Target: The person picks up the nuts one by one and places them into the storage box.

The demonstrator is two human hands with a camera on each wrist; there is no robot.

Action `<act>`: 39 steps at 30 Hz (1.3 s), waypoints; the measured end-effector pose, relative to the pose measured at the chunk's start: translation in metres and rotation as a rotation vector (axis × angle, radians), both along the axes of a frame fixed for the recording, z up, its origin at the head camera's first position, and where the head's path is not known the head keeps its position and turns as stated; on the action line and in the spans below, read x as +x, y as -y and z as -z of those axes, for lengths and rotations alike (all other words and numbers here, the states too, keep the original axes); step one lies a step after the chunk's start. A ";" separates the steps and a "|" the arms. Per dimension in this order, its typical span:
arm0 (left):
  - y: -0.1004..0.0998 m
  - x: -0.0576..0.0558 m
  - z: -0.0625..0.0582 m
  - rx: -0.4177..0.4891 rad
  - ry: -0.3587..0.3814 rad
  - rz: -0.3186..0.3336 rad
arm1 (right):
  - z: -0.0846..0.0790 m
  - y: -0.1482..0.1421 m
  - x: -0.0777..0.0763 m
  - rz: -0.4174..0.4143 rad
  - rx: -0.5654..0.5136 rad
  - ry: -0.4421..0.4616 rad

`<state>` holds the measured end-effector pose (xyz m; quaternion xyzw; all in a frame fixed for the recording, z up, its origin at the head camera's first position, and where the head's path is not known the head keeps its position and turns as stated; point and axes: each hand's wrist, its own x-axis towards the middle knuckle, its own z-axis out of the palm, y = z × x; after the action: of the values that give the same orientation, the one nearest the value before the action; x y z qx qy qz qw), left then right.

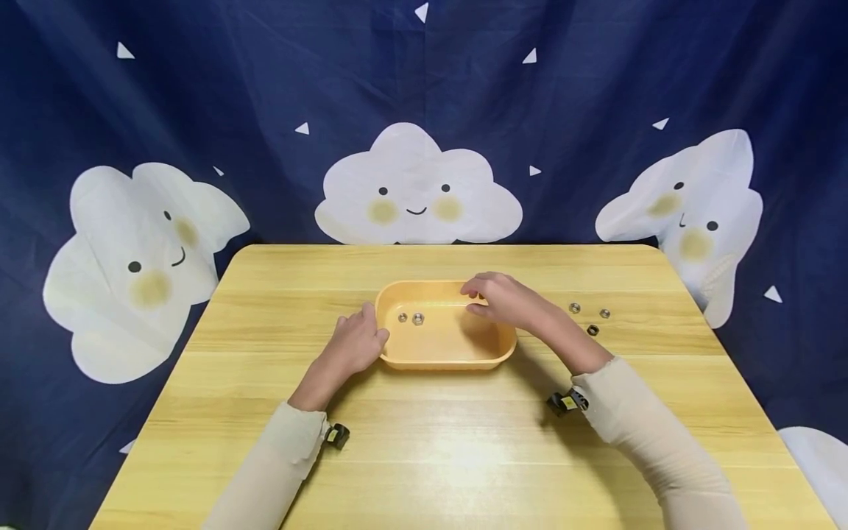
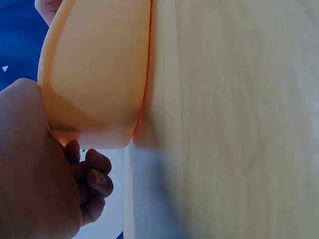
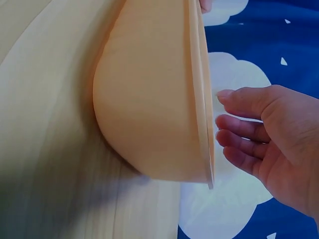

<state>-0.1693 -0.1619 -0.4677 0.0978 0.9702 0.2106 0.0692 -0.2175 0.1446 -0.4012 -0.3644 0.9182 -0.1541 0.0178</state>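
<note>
A shallow orange-yellow plastic tray [image 1: 450, 366] with rounded corners rests on the wooden table. My left hand [image 1: 356, 343] grips its left end, thumb at the rim and fingers curled outside the wall, as the left wrist view shows. Over the tray's far right part hovers my right hand [image 1: 506, 298]. Its thumb and fingers [image 3: 244, 128] are loosely bent and apart, with nothing between them. Inside the tray, toward the left, lie a small silver hex nut [image 1: 402, 317] and a larger silver hex nut [image 1: 418, 319].
On the table [image 1: 424, 456], right of the tray, are a silver nut [image 1: 575, 308], a smaller silver nut [image 1: 605, 313] and a black nut [image 1: 592, 330]. Behind the table hangs a dark blue curtain [image 1: 265, 88] printed with white clouds.
</note>
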 end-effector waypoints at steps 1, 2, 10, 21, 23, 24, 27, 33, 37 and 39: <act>0.000 0.000 0.000 0.001 0.000 -0.001 | -0.001 -0.002 0.000 0.004 -0.001 -0.003; 0.000 0.000 -0.001 0.001 -0.001 0.000 | -0.001 -0.004 0.001 0.006 0.000 -0.007; 0.000 0.001 -0.002 0.000 -0.003 -0.007 | -0.004 -0.019 0.004 0.028 -0.006 -0.005; 0.000 0.001 -0.002 0.007 0.008 -0.008 | -0.004 -0.041 0.008 0.061 -0.035 -0.030; 0.000 0.001 -0.002 0.003 0.007 -0.007 | -0.005 -0.044 0.008 0.066 -0.036 -0.038; 0.000 0.001 -0.002 0.002 0.007 -0.006 | -0.005 -0.046 0.008 0.068 -0.036 -0.043; 0.000 0.001 -0.002 0.000 0.006 -0.007 | -0.006 -0.051 0.008 0.071 -0.037 -0.050; -0.001 0.001 -0.001 0.015 0.005 -0.009 | -0.007 -0.060 0.009 0.087 -0.032 -0.037; -0.001 0.001 0.000 0.015 0.004 -0.007 | -0.008 -0.067 0.011 0.116 -0.035 -0.026; 0.000 0.000 0.000 0.016 0.003 -0.008 | -0.008 -0.070 0.012 0.126 -0.035 -0.027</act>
<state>-0.1689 -0.1616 -0.4676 0.0942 0.9688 0.2185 0.0691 -0.2057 0.2147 -0.3928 -0.3082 0.9366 -0.1663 -0.0105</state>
